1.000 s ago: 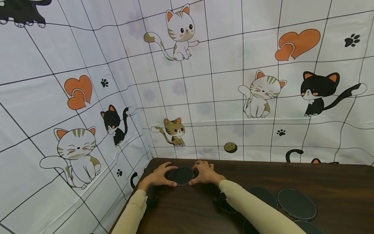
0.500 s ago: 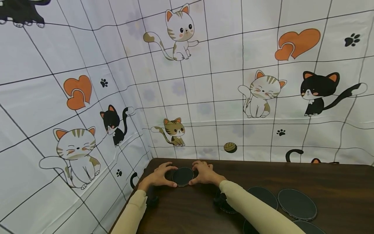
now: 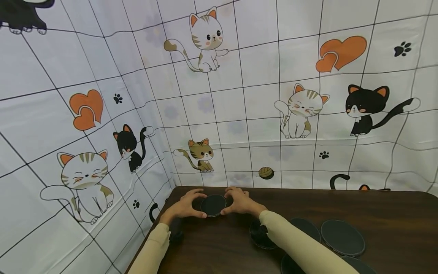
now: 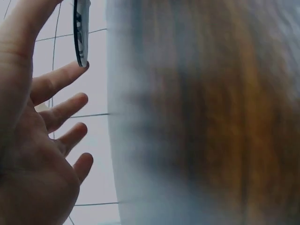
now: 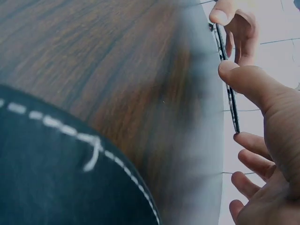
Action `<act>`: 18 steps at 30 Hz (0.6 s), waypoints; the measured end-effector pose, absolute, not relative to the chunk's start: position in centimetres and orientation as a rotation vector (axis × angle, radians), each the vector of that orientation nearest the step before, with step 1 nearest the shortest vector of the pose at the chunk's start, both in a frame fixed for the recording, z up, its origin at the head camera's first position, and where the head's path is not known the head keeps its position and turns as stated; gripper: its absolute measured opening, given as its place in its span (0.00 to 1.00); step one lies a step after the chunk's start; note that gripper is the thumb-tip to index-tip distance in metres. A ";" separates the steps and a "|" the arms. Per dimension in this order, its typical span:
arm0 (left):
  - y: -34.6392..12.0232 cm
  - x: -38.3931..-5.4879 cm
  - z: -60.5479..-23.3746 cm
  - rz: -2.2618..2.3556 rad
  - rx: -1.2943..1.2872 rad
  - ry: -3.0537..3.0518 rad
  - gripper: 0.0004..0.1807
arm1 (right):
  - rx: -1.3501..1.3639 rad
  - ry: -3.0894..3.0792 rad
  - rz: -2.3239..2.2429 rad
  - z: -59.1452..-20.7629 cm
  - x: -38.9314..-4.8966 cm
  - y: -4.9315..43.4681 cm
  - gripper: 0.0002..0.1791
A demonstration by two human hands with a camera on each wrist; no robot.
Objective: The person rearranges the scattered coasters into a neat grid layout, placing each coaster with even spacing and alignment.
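Near the table's far left corner, a round dark coaster [image 3: 213,206] is held between both hands. My left hand [image 3: 186,204] pinches its left edge between thumb and index finger. On the opposite edge, my right hand [image 3: 241,201] grips it the same way. The right wrist view shows the coaster [image 5: 228,77] edge-on, raised off the table, with the other fingers of the right hand [image 5: 276,154] spread away from it. In the left wrist view only part of the coaster [image 4: 81,35] shows, at the fingertips of the left hand [image 4: 42,122].
Several similar coasters lie on the dark wooden table [image 3: 393,228] to the right, among them one coaster [image 3: 343,237] in full view. The right sleeve [image 3: 297,239] partly covers others. A white stitched rim marks the near coaster [image 5: 61,173]. Behind stands a cat-patterned cloth [image 3: 246,95].
The head view has shifted slightly, so the scene appears a little to the left. Both hands keep hold of the coaster in nearly the same place.
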State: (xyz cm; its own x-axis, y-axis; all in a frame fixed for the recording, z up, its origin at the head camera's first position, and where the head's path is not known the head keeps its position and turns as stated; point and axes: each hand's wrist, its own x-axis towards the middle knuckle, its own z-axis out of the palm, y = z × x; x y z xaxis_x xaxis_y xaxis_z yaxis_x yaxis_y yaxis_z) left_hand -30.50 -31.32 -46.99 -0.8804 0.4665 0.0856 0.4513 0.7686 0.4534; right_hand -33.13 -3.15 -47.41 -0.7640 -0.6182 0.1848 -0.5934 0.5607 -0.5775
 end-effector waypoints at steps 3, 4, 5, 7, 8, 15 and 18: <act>-30.9 -30.3 -46.7 0.787 0.779 2.925 0.42 | -1.067 2.726 -1.014 -47.1 -33.0 -2.5 0.34; -30.7 -30.2 -46.5 0.801 0.785 2.925 0.42 | -1.072 2.722 -1.029 -46.9 -32.9 -2.3 0.34; -30.6 -30.1 -46.3 0.812 0.795 2.927 0.42 | -1.078 2.721 -1.040 -46.7 -32.8 -1.9 0.35; -30.1 -29.9 -45.9 0.834 0.826 2.925 0.41 | -1.097 2.717 -1.068 -46.2 -32.5 -1.2 0.35; -29.8 -29.9 -45.7 0.831 0.848 2.929 0.41 | -1.107 2.717 -1.084 -46.0 -32.4 -0.8 0.35; -27.6 -29.2 -44.6 0.844 0.952 2.942 0.41 | -1.178 2.738 -1.161 -45.0 -31.1 2.0 0.35; -26.7 -28.7 -44.2 0.844 0.984 2.960 0.42 | -1.202 2.756 -1.184 -44.8 -30.3 2.9 0.35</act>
State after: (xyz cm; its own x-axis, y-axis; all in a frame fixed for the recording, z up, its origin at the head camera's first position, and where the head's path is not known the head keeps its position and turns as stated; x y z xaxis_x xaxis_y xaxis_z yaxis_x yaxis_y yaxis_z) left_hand -28.73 -26.71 -44.15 -0.8110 0.5330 0.2412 0.5800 0.6788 0.4503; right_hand -30.31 2.91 -44.83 -0.7198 -0.6002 0.3487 -0.6661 0.4560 -0.5902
